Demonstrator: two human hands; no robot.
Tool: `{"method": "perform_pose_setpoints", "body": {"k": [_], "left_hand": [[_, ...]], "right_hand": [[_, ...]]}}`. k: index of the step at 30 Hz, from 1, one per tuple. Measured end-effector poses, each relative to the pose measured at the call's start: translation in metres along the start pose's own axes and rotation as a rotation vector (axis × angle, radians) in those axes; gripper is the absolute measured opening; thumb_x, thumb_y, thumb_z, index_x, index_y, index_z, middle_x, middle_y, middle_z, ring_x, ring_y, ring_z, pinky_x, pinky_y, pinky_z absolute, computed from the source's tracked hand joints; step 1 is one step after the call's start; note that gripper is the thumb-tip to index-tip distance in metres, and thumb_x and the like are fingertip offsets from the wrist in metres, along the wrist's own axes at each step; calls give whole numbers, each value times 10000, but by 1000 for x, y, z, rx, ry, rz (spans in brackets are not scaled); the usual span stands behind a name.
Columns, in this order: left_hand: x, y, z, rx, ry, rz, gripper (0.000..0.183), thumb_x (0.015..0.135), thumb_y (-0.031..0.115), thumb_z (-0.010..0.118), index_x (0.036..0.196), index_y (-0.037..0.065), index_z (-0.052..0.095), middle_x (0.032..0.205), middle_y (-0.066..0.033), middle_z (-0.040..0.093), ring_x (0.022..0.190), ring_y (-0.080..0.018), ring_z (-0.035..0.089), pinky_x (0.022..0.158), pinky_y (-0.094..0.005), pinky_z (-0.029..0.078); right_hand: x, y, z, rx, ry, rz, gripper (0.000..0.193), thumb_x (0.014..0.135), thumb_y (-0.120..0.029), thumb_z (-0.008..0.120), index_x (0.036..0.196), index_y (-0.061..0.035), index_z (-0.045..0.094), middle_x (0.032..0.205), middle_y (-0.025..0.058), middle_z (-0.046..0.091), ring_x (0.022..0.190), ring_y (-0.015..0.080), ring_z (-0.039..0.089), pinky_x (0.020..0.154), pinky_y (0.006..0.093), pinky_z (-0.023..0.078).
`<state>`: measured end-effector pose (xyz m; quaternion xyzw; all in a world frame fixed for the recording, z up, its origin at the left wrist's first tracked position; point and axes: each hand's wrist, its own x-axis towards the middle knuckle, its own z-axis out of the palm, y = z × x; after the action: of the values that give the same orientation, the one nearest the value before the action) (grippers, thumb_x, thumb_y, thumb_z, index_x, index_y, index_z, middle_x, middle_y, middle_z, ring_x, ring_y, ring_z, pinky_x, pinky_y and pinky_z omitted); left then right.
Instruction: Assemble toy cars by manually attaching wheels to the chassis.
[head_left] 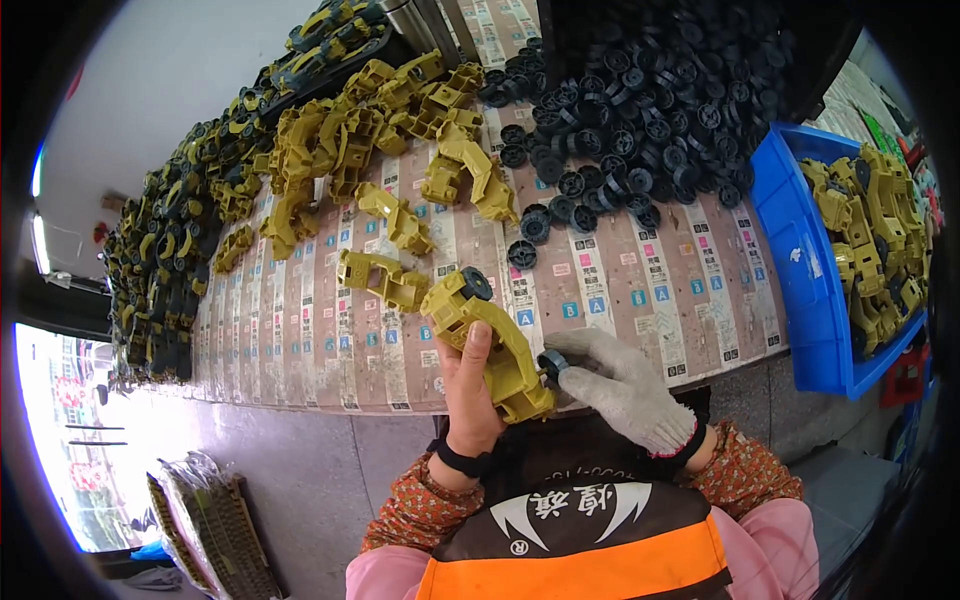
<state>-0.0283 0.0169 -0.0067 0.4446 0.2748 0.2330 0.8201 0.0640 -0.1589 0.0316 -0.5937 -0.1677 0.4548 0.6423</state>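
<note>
My left hand (468,390), bare, is closed around a yellow plastic toy vehicle body (495,345), held tilted over the table's near edge. One dark wheel (477,283) sits at its far end. In a pale knitted glove, my right hand (622,385) pinches a dark toy wheel (551,364) between thumb and fingers, right beside the body's near end. Whether that wheel touches the body I cannot tell. Just beyond my left hand lie loose yellow bodies (383,280), and a few loose wheels (522,254) rest farther off.
A large heap of dark wheels (655,130) covers the far right of the table (640,330). More yellow bodies (330,135) pile up at the far left, beside stacked vehicles with wheels (165,250). A blue crate (815,290) of yellow bodies stands at the right edge.
</note>
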Motion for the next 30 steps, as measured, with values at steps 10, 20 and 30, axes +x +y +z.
{"method": "perform_pose_setpoints", "body": {"k": [10, 20, 30], "left_hand": [[-5, 0, 6, 86, 15, 80, 490, 1076, 308, 665, 1477, 120, 455, 1244, -41, 621, 1077, -163, 645, 928, -352, 568], [-18, -17, 12, 193, -112, 496, 823, 918, 41, 810, 1571, 91, 311, 1420, -79, 503, 1248, -199, 571, 1083, -350, 484], [-12, -26, -4, 428, -508, 610, 795, 893, 69, 838, 1526, 33, 358, 1345, -132, 520, 1266, -258, 574, 1123, -417, 445]], "right_hand": [[0, 8, 1, 29, 37, 10, 384, 1044, -79, 638, 1406, 29, 573, 1247, 93, 682, 1084, 146, 680, 936, 308, 592], [-12, 18, 14, -481, 160, -440, 382, 934, 31, 582, 1311, 7, 634, 1085, 256, 710, 966, 441, 727, 807, 463, 581], [-8, 5, 3, -678, 99, -297, 290, 860, -94, 627, 1145, -47, 661, 953, 260, 723, 912, 485, 704, 755, 528, 572]]}}
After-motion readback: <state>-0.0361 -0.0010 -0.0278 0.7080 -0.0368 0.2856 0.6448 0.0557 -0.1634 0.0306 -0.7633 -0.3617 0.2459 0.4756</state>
